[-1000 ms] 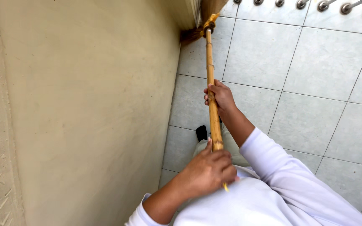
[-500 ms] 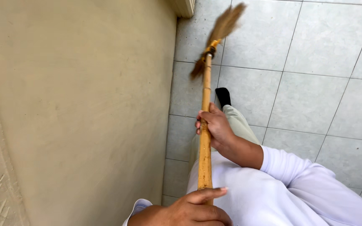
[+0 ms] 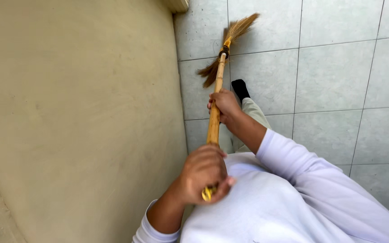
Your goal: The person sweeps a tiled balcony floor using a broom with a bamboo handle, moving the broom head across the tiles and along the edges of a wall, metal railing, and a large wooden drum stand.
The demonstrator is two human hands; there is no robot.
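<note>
Sweeping is the work in hand: I hold a long broom with a yellow-brown bamboo handle (image 3: pixel 214 120) and a head of tan straw bristles (image 3: pixel 230 42), and the handle runs away from me along the foot of the beige plastered wall (image 3: pixel 77 112) on my left. The bristles sit at the far end, fanned out over the pale grey tiled floor (image 3: pixel 334 76), one tuft splayed left toward the wall and the rest pointing far and right; I cannot tell whether the tips are pressing on the tiles or just above them. My left hand (image 3: pixel 203 173) has a full closed grip around the near end of the handle, close to my chest, fingers wrapped right round, with the yellow butt of the handle poking out below my fist. My right hand (image 3: pixel 223 104) is further along, about midway up the handle, also wrapped shut around it from the right side, the white sleeve (image 3: pixel 302 162) pushed back from the wrist. My foot in a black sock (image 3: pixel 240 88) stands on the tiles just right of the handle, near the bristles. I judge that the next stroke calls for both fists firm and the bristles low in the strip where floor meets wall.
</note>
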